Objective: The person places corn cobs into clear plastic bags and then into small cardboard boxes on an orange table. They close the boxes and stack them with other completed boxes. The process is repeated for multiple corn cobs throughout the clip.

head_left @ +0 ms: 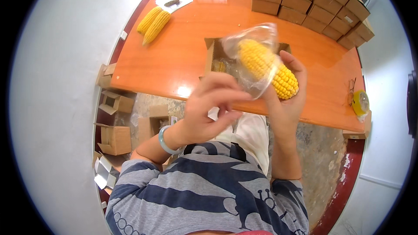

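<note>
My right hand (pixel 291 104) is closed around the lower end of a yellow corn cob (pixel 285 82), its fingers on the far right side. A clear plastic bag (pixel 261 30) covers the cob's upper part, and its lower rim hangs loose. Close to that rim is my left hand (pixel 213 109), slightly blurred, with its thumb and fingers apart. Whether a fingertip touches the plastic I cannot tell. Beneath them on the table stands an open cardboard box (pixel 210 56), partly hidden by the bag and my hands. Inside it, some clear wrapping and a bit of yellow corn show.
Two bare corn cobs (pixel 156 27) lie at the table's far left, beside a white sheet (pixel 182 0) bearing a small dark object (pixel 172 2). Stacked cardboard boxes (pixel 300 2) fill the far right. Yellow tape (pixel 360 103) and glasses (pixel 351 91) lie near the right edge. Open cartons (pixel 115 140) stand lower left.
</note>
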`<state>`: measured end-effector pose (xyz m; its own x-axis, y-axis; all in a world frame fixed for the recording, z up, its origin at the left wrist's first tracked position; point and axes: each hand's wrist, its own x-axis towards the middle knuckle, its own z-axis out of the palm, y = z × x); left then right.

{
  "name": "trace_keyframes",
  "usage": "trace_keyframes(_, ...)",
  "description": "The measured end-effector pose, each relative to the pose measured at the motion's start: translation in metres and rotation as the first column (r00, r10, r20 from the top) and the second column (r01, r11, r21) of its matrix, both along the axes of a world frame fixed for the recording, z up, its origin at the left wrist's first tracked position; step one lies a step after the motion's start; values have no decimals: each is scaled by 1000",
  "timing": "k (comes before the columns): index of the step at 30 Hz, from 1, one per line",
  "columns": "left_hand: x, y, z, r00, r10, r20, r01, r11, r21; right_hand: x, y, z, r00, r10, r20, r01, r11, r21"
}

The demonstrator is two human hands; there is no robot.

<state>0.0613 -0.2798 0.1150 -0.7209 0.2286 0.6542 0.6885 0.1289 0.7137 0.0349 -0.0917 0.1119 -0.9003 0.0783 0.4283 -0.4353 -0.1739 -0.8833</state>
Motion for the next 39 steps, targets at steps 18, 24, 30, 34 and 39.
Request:
trace_keyframes(18, -2, 31, -28, 531, -719, 448, 237, 634, 736, 9, -14, -9, 970, 85, -228, -76, 996, 45)
trace_keyframes(24, 2, 28, -24, 492, -691, 530, 116, 655, 747, 7, -9, -2, 969, 54, -242, 5, 971, 239)
trace_keyframes(30, -6, 34, -23, 613, -605, 508, 53, 673, 738, 9, -5, 9, 943, -41, -329, 140, 949, 283)
trace_keyframes(34, -10, 31, -15, 677, -543, 496, 42, 702, 711, 15, 3, -1, 943, -143, -299, 229, 933, 277)
trace_keyframes(39, -9, 15, -7, 656, -544, 523, 70, 734, 675, 25, 2, -6, 960, 4, -280, 133, 874, 467)
